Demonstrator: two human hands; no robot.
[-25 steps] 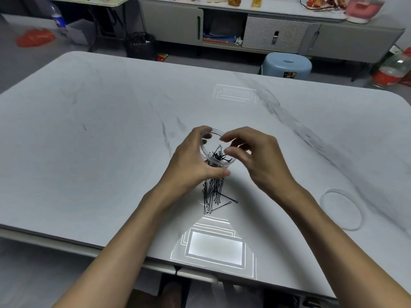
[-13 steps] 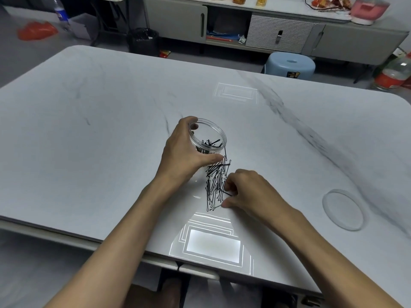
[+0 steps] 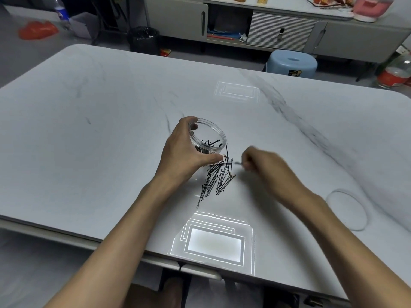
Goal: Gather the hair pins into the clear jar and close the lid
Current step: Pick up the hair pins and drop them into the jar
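A clear jar (image 3: 209, 135) stands open on the white marble table (image 3: 89, 130), with several black hair pins inside it. My left hand (image 3: 185, 152) wraps around the jar's left side. A loose pile of black hair pins (image 3: 216, 178) lies on the table just in front of the jar. To the right of the pile my right hand (image 3: 264, 165) is blurred by motion, fingers pinched on a hair pin (image 3: 237, 162) lifted off the pile. The clear lid (image 3: 347, 208) lies flat on the table at the far right.
Beyond the table's far edge stand a blue stool (image 3: 291, 63), a black bin (image 3: 144, 40) and a low grey cabinet (image 3: 266, 25). Bright light reflections mark the tabletop near its front edge.
My right hand went from the jar's mouth down to the pile, then lifted up and to the right with a pin. The left hand kept hold of the jar.
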